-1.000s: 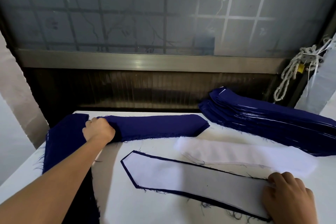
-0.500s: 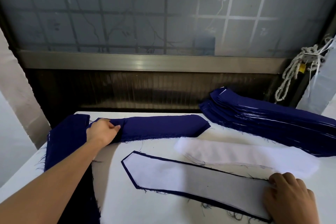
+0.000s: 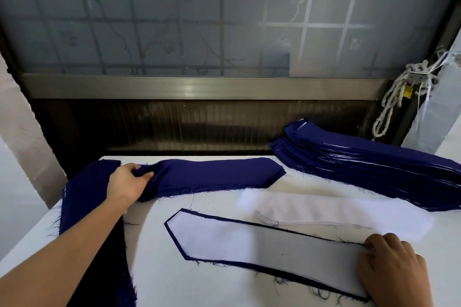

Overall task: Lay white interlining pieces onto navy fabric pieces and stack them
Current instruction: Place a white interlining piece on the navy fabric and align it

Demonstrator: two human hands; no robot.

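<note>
- On the worktop [image 3: 174, 281], a white interlining piece [image 3: 249, 239] covers a pointed navy fabric piece [image 3: 174, 240]; right hand [image 3: 394, 264] rests there, grip unclear.
- Left hand [image 3: 129, 183] clamps the next navy piece [image 3: 212, 174]; finished stack [image 3: 361, 164] far right.

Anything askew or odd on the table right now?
Nothing serious. The navy pile is rucked up where the left hand grips it, and the finished stack is fanned out, white edges showing. Interlining sits squarely on its navy piece; edges are just frayed.
</note>
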